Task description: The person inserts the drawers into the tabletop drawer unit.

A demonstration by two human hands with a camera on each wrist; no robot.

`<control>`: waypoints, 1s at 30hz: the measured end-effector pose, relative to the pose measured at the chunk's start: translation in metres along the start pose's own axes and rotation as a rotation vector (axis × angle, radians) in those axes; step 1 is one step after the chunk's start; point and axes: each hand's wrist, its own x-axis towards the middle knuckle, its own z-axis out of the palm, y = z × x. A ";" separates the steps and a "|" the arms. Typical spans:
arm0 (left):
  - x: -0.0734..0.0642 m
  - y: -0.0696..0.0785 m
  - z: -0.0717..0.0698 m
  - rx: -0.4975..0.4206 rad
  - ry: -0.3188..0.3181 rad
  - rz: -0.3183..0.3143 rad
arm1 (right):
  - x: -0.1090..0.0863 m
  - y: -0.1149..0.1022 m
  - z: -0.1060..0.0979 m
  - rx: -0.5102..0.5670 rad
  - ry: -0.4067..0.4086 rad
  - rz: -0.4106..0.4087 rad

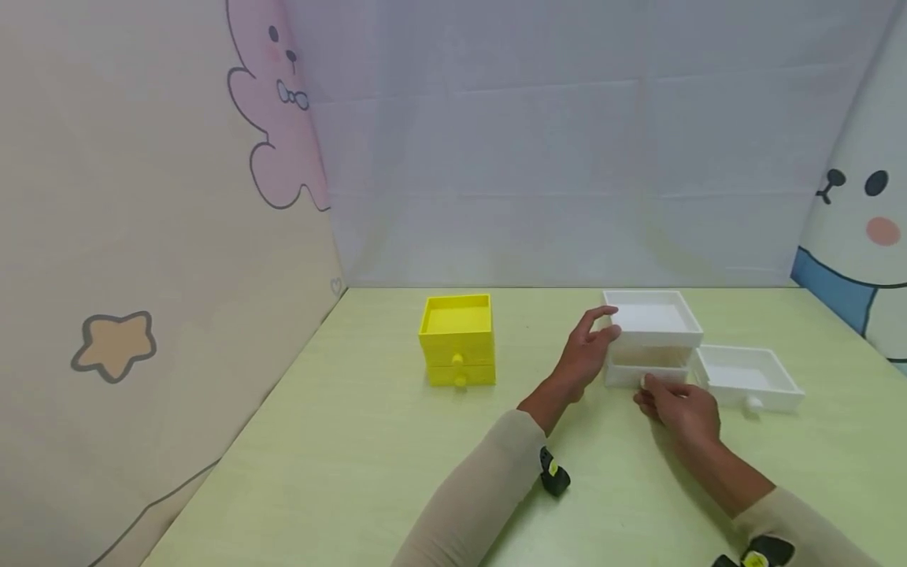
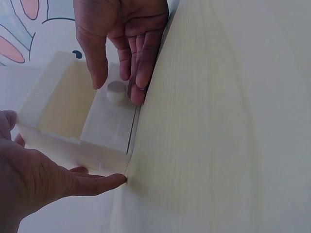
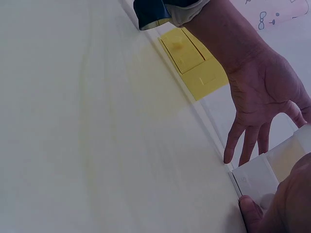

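A white two-level drawer box (image 1: pixel 652 339) stands on the table, its upper slot hollow and its lower drawer (image 2: pixel 109 119) in place, with a round knob (image 2: pixel 116 91) on the front. My left hand (image 1: pixel 584 354) rests against the box's left side, fingers spread and mostly straight, with its upper fingers at the top rim. In front of the lower drawer is my right hand (image 1: pixel 683 409). Its thumb (image 2: pixel 98 73) and fingers lie on either side of the knob, with a gap showing in the left wrist view. A separate white drawer (image 1: pixel 747 378) with a knob lies right of the box.
To the left stands a yellow drawer box (image 1: pixel 457 339) with two knobbed drawers closed. Behind the pale green table (image 1: pixel 340 472) hangs a white cloth (image 1: pixel 553 157). Printed cartoon walls flank both sides.
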 end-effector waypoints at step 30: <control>-0.002 -0.004 -0.001 0.004 -0.029 0.028 | -0.029 -0.007 -0.045 0.109 0.121 0.068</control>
